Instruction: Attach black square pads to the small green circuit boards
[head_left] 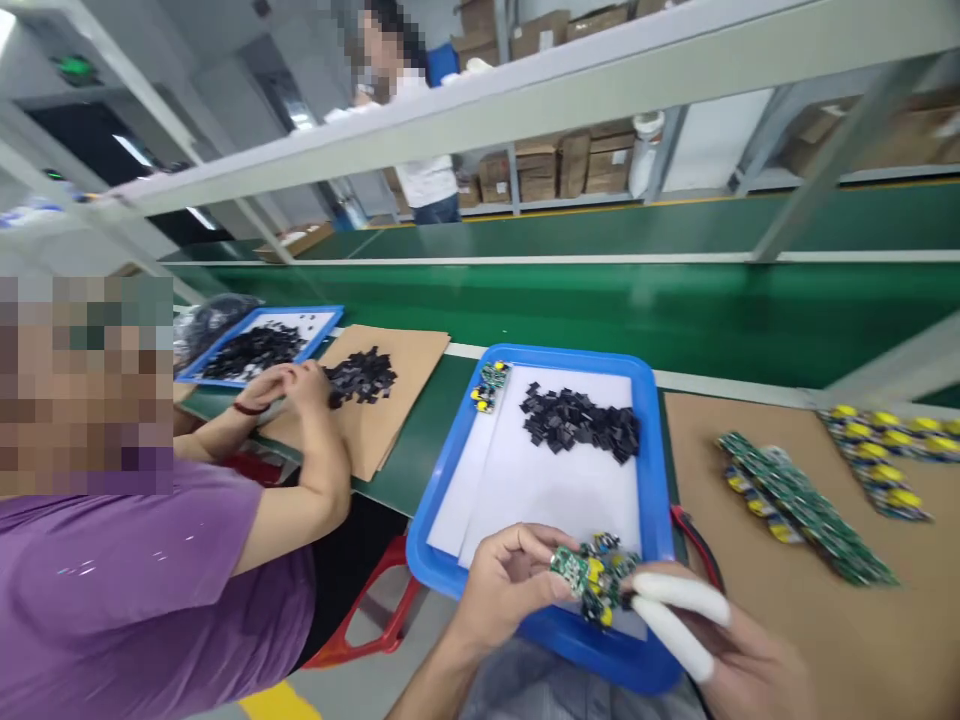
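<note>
Over the near edge of a blue tray (649,500), my left hand (504,580) grips a strip of green circuit boards (571,568) with yellow-topped parts. My right hand (720,630), white covers on two of its fingers, is closed at the strip's right end. Between those fingertips shows a small black piece (627,600), partly hidden. A pile of flat black pieces (577,420) lies on white sheets in the tray. Another short circuit board strip (490,386) rests at the tray's far left corner.
Right of the tray, stacked green circuit board strips (810,510) and yellow-topped boards (874,455) lie on cardboard (705,430). At left, a co-worker in a purple shirt (150,570) handles black pieces (364,375) on cardboard. A red stool (375,620) stands below. Another person stands behind the shelf.
</note>
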